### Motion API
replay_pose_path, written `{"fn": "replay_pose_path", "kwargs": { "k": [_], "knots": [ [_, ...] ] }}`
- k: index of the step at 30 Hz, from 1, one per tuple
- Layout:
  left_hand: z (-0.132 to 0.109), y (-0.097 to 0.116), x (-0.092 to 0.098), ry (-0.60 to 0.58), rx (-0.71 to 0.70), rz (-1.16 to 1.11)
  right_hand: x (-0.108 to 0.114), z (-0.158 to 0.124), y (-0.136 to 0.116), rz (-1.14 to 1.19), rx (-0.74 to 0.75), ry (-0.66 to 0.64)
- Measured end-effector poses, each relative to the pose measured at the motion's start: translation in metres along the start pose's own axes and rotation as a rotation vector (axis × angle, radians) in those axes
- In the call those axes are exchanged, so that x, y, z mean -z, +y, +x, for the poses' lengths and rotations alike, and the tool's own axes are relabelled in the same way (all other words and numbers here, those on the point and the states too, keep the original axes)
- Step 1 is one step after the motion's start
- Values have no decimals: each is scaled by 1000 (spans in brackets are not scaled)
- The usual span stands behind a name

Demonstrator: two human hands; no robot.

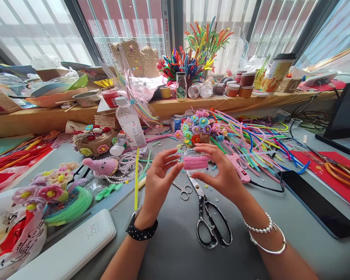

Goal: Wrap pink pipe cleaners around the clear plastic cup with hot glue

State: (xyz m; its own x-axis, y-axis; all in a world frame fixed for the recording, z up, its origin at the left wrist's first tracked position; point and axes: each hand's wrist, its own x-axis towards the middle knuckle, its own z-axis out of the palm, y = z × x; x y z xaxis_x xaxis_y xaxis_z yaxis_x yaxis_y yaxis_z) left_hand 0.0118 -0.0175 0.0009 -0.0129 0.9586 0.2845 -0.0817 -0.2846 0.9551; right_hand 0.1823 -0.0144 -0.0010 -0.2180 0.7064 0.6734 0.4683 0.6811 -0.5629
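Between my two hands is a small clear jar (195, 163), lying sideways, with fuzzy pink chenille stem wound round its middle. My left hand (164, 173) grips its left end with thumb and fingers. At the other end, my right hand (220, 169) has its fingers over the top and its thumb below. Large black-handled scissors (205, 212) lie on the table under the hands, blades pointing away. Small metal scissors (184, 191) rest just left of them. A pink glue gun (239, 169) lies beyond my right wrist, its black cord running right.
A plastic bottle (131, 124) stands behind my left hand. Chenille flowers (198, 126) and a heap of colourful chenille stems (253, 136) lie at the back. A phone (319, 202) is at right, a white power bank (76, 243) at left. Jars line the sill (163, 105).
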Motion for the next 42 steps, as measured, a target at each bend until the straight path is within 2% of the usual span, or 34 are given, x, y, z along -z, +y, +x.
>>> {"fn": "replay_pose_path", "kwargs": {
  "k": [4, 11, 20, 25, 28, 42],
  "knots": [
    [-2, 2, 1, -16, -46, 41, 0, -1, -1, 1, 4, -10],
    [-3, 5, 0, -83, -32, 78, 0, -1, -2, 11, 8, -44],
    [-2, 5, 1, -87, -23, 31, -1, -2, -2, 33, 5, -63],
    [-2, 5, 2, -147, 14, 44, -1, -1, -2, 30, -1, -56],
    [-1, 5, 3, -139, 7, 56, -1, -1, -2, 20, 5, -47],
    [2, 4, 4, -181, 6, -92, -1, -2, -3, 19, 18, -50]
  ]
}}
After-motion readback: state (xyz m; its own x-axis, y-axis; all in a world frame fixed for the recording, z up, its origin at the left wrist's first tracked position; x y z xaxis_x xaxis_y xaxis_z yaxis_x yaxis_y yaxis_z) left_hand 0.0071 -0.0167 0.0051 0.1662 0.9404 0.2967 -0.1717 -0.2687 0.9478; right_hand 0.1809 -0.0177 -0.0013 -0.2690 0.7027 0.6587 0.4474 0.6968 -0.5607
